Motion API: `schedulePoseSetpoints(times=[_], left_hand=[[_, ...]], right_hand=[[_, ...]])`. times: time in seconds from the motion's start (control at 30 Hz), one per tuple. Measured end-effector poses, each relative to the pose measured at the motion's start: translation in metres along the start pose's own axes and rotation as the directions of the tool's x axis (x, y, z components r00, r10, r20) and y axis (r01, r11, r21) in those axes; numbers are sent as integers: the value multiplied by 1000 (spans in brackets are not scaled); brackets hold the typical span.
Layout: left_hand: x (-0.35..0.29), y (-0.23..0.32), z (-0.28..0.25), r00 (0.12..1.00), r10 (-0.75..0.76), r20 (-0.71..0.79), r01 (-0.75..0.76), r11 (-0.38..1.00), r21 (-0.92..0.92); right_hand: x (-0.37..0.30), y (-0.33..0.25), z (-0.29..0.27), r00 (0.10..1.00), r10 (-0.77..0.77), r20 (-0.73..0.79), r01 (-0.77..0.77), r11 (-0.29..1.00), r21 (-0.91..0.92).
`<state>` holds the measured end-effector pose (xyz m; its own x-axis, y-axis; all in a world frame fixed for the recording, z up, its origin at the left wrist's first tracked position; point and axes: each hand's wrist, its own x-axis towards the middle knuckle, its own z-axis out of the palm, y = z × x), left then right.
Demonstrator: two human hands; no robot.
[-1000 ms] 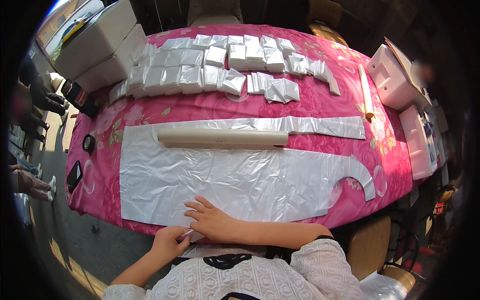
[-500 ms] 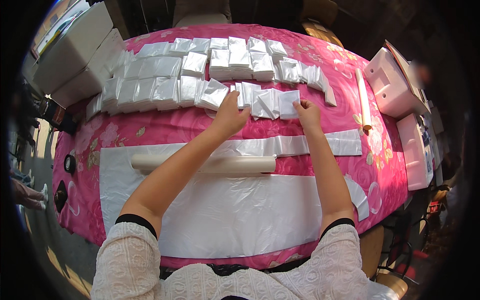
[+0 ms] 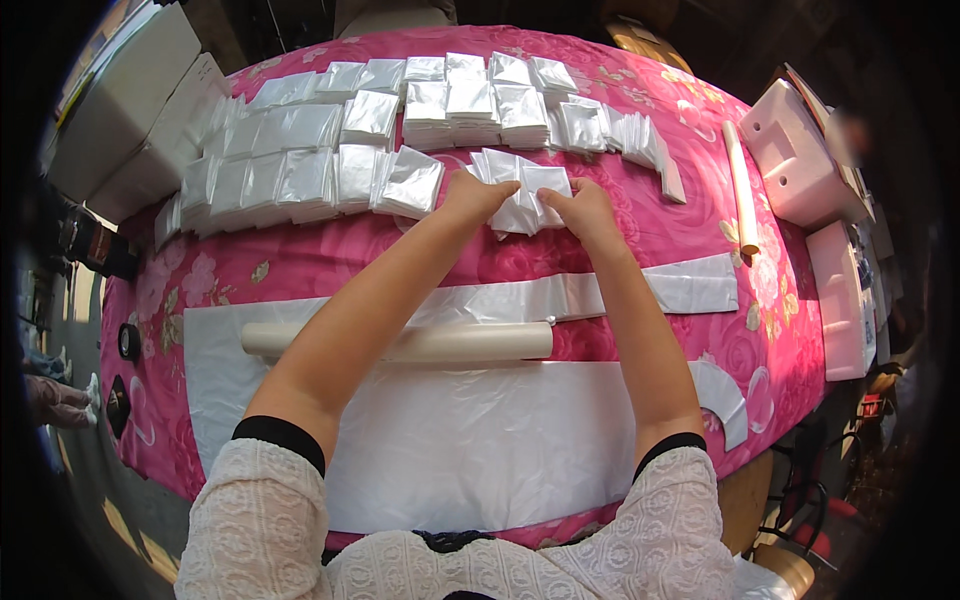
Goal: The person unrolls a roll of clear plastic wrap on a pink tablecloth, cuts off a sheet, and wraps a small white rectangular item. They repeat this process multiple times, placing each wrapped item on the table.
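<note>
Both arms (image 3: 350,305) stretch over the table (image 3: 690,235) toward its far edge. The left hand (image 3: 476,197) and right hand (image 3: 588,210), half curled, clasp folded packets (image 3: 516,211) between them, past the table's middle; the hidden fingertips are hard to judge. Pink flowered cloth (image 3: 590,260) covers the table; pale boxes (image 3: 795,150) stand along its right edge.

Front packets (image 3: 518,212) partly hidden behind R hand (image 3: 590,212), tube (image 3: 475,342) & white sheet (image 3: 480,440) behind L forearm (image 3: 352,305)
</note>
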<state>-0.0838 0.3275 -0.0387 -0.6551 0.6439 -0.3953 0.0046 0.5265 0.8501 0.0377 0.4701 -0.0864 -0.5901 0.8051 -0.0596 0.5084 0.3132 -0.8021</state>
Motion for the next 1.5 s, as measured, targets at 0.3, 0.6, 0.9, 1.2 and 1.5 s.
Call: schedulePoseSetpoints(times=[0.3,0.6,0.9,1.2,1.5], left_hand=[[-25,-24,8,934,351,-67,-354,886,-300],[-207,-107,-41,722,677,-143,-689,683,-243],[-242,-174,-28,645,738,-198,-764,620,-178],[-236,-182,-19,705,666,-246,-703,702,-113],[-216,-131,-42,643,720,-261,-750,661,-26]], right_hand=[[-48,-33,4,971,-230,57,182,880,439],[-245,-79,16,795,-536,283,322,770,551],[-295,-49,54,727,-633,268,575,774,267],[-292,-47,62,707,-645,292,620,763,184],[-259,-70,38,879,-333,342,97,826,555]])
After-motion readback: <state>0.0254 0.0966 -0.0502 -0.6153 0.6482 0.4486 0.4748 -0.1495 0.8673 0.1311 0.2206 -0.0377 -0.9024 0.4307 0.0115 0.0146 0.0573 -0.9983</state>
